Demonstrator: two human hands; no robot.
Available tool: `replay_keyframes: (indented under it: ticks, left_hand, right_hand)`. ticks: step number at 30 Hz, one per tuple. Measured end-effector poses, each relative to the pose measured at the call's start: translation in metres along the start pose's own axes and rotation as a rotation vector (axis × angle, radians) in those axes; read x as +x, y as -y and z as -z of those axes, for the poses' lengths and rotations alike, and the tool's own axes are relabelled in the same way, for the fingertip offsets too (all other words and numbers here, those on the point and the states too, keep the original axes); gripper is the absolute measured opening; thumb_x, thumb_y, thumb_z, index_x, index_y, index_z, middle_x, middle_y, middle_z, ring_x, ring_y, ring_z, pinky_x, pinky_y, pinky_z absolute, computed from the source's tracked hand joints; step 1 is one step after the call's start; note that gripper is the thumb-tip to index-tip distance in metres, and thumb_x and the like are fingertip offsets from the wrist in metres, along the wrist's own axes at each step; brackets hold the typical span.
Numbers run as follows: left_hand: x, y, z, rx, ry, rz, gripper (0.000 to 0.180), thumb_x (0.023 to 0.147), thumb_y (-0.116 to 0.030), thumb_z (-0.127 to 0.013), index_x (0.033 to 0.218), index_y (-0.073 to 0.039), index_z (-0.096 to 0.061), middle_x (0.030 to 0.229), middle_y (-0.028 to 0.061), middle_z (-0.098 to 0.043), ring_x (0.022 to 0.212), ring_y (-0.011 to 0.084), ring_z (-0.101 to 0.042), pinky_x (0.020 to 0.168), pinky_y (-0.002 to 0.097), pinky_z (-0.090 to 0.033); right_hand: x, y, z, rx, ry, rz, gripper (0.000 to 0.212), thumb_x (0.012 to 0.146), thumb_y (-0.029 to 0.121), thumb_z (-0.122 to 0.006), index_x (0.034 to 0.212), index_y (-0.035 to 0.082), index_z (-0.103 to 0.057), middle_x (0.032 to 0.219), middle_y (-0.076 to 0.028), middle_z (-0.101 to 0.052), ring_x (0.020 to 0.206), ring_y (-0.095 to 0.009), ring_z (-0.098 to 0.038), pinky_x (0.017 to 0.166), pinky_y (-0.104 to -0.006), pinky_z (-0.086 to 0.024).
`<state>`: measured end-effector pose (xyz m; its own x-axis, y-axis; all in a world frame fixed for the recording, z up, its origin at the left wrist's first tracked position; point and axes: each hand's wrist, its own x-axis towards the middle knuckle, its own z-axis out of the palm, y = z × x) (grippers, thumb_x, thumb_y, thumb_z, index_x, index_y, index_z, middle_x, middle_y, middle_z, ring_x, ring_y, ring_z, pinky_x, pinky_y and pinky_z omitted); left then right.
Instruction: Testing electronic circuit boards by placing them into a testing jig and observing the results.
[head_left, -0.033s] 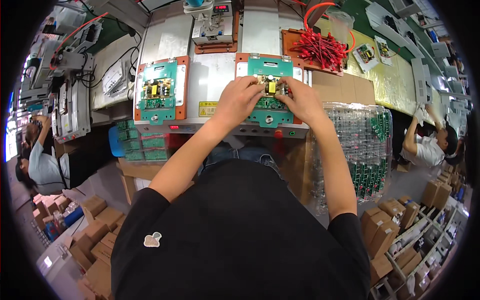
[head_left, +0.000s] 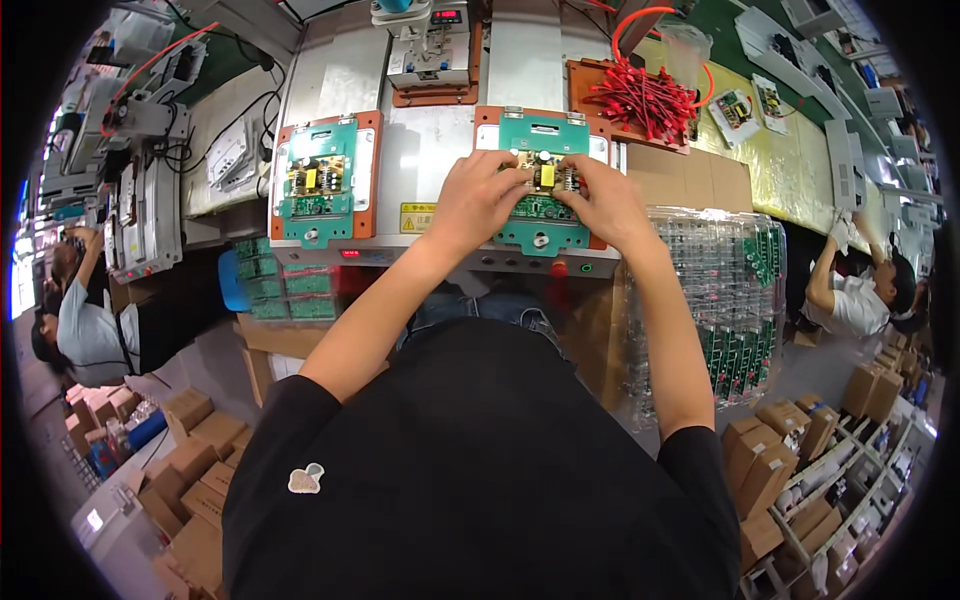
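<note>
A circuit board with a yellow transformer and tall parts lies in a teal fixture plate on the machine top. My left hand grips this board at its left edge, thumb and fingertips bent together. From the right, my right hand holds the board's other side, thumb and index finger close to its tall parts. My fingers cover both side edges of the board. Further left, a second circuit board sits in a matching teal plate on an orange-brown base.
Red-tipped wires lie heaped on an orange-brown tray at the back right. A benchtop device stands behind. Clear plastic trays with green boards are at my right. Cardboard boxes stand behind me. Co-workers sit at both sides.
</note>
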<state>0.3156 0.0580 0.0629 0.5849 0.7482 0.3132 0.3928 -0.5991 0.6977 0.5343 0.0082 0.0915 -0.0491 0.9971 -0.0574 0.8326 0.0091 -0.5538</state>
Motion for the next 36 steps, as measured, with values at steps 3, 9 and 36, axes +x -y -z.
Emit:
replay_keyframes:
  ticks: [3, 9, 36]
  left_hand:
    - [0.002, -0.007, -0.001, 0.099, -0.010, -0.007, 0.026, 0.084, -0.008, -0.074, 0.109, -0.006, -0.068, 0.113, 0.0098, -0.063, 0.109, 0.0308, -0.061, 0.094, 0.0411, -0.048]
    - [-0.043, 0.004, 0.014, -0.165, -0.255, 0.140, 0.029, 0.081, -0.008, -0.073, 0.108, -0.005, -0.063, 0.113, 0.0147, -0.058, 0.104, 0.0347, -0.058, 0.091, 0.0437, -0.047]
    - [-0.095, 0.049, 0.084, 0.355, -0.402, 0.377, 0.018, 0.082, -0.010, -0.070, 0.096, -0.006, -0.060, 0.082, 0.0118, -0.061, 0.078, 0.0310, -0.060, 0.069, 0.0418, -0.045]
  right_hand:
    - [-0.005, 0.002, 0.004, 0.020, 0.000, -0.080, 0.044, 0.085, 0.028, -0.076, 0.124, 0.013, -0.060, 0.089, -0.013, -0.067, 0.079, -0.030, -0.065, 0.072, -0.0413, -0.052]
    - [-0.052, 0.005, 0.025, 0.238, -0.334, -0.133, 0.041, 0.095, 0.021, -0.066, 0.132, 0.007, -0.059, 0.077, -0.001, -0.057, 0.069, -0.013, -0.053, 0.065, -0.0301, -0.044]
    - [-0.055, 0.090, 0.034, 0.735, 0.089, -0.118, 0.023, 0.103, 0.008, -0.055, 0.122, 0.000, -0.063, 0.086, -0.003, -0.067, 0.063, -0.003, -0.053, 0.051, -0.0163, -0.035]
